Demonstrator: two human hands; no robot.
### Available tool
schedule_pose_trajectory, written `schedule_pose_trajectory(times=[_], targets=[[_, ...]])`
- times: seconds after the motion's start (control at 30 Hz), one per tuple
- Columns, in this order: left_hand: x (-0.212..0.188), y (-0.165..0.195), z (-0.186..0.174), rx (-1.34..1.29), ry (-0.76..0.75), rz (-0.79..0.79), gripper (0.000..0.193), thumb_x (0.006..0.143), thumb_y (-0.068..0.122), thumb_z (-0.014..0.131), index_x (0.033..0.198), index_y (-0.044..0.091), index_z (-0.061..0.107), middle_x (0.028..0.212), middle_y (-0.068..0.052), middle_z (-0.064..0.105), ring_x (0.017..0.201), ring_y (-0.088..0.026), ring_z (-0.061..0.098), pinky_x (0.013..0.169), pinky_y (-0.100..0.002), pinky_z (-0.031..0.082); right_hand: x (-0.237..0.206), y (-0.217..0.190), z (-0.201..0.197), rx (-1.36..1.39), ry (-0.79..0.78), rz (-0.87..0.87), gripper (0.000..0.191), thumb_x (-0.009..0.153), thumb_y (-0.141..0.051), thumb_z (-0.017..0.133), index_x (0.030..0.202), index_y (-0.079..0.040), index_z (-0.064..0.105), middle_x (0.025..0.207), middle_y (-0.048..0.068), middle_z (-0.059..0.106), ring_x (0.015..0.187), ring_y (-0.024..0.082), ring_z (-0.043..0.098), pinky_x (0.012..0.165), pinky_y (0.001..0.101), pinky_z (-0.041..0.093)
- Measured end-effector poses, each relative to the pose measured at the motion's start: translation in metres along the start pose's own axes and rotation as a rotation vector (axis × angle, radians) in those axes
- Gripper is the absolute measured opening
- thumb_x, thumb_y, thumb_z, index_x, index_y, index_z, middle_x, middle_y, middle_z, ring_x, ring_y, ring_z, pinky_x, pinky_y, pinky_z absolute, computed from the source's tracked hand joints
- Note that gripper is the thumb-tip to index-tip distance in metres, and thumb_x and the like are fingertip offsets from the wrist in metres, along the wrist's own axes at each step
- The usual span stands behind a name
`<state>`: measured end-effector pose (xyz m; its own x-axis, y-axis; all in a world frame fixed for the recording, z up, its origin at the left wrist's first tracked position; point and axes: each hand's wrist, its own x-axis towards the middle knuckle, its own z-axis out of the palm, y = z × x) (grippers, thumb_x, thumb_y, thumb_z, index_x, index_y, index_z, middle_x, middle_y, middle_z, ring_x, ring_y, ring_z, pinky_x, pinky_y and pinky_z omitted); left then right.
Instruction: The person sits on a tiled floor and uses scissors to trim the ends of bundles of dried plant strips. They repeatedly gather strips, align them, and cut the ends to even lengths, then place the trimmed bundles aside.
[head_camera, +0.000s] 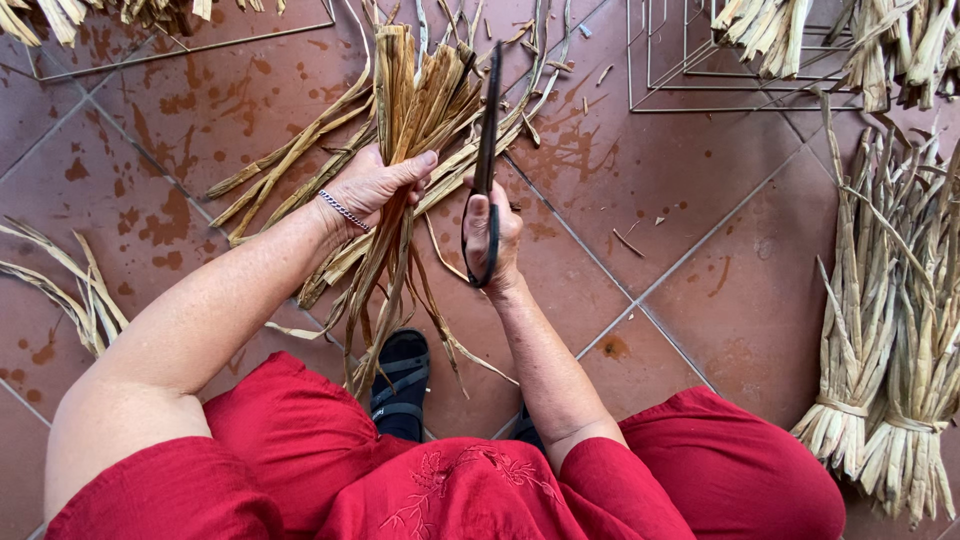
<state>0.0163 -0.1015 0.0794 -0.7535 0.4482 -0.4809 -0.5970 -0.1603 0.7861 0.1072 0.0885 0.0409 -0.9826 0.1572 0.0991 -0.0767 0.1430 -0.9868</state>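
Note:
My left hand (372, 185) grips a bunch of dry tan plant strips (415, 95) that stands roughly upright before me, its loose ends hanging down toward my sandal. A thin chain bracelet circles that wrist. My right hand (497, 238) holds a pair of long black shears (486, 160) by the looped handle, blades pointing away from me and lying against the right side of the bunch. More loose strips fan out on the floor behind the bunch.
Red-brown tiled floor (700, 220). Two tied bundles of dry stalks (890, 340) lie at the right. A wire frame (700, 60) with more stalks sits top right. Loose strips (70, 290) lie at the left. My red clothing and dark sandal (400, 385) fill the bottom.

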Motion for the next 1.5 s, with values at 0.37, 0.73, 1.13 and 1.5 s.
schedule_pose_trajectory(times=[0.37, 0.73, 1.13, 1.5], targets=[[0.008, -0.004, 0.002, 0.135, 0.181, 0.073, 0.029, 0.089, 0.023, 0.083, 0.108, 0.009, 0.066, 0.079, 0.003, 0.063, 0.064, -0.008, 0.056, 0.057, -0.025, 0.049, 0.008, -0.018, -0.009, -0.075, -0.118, -0.103, 0.095, 0.102, -0.078, 0.044, 0.157, 0.000, 0.040, 0.086, -0.001, 0.052, 0.078, 0.008, 0.054, 0.069, 0.0254, 0.048], [0.009, -0.008, 0.003, 0.150, 0.133, 0.150, 0.042, 0.092, 0.030, 0.079, 0.125, 0.010, 0.062, 0.083, 0.007, 0.059, 0.066, -0.004, 0.048, 0.057, -0.022, 0.043, 0.006, -0.015, -0.005, -0.178, -0.065, -0.079, 0.088, 0.102, -0.070, 0.054, 0.156, -0.003, 0.040, 0.098, 0.005, 0.063, 0.084, 0.012, 0.063, 0.080, 0.0292, 0.055], [0.008, -0.014, 0.009, 0.323, 0.005, 0.290, 0.066, 0.096, 0.037, 0.074, 0.150, 0.008, 0.049, 0.147, -0.005, 0.061, 0.135, -0.015, 0.055, 0.116, -0.034, 0.043, 0.010, -0.025, -0.008, -0.321, -0.023, -0.197, 0.081, 0.104, -0.070, 0.054, 0.154, -0.006, 0.047, 0.114, 0.009, 0.068, 0.090, 0.016, 0.068, 0.084, 0.0336, 0.059], [0.009, -0.018, 0.008, 0.332, -0.029, 0.287, 0.065, 0.090, 0.022, 0.080, 0.146, 0.008, 0.051, 0.139, -0.004, 0.065, 0.127, -0.014, 0.059, 0.110, -0.032, 0.046, 0.006, -0.014, -0.006, -0.309, -0.065, -0.085, 0.067, 0.107, -0.062, 0.049, 0.145, -0.007, 0.055, 0.080, 0.003, 0.065, 0.074, 0.014, 0.069, 0.070, 0.0300, 0.055]])
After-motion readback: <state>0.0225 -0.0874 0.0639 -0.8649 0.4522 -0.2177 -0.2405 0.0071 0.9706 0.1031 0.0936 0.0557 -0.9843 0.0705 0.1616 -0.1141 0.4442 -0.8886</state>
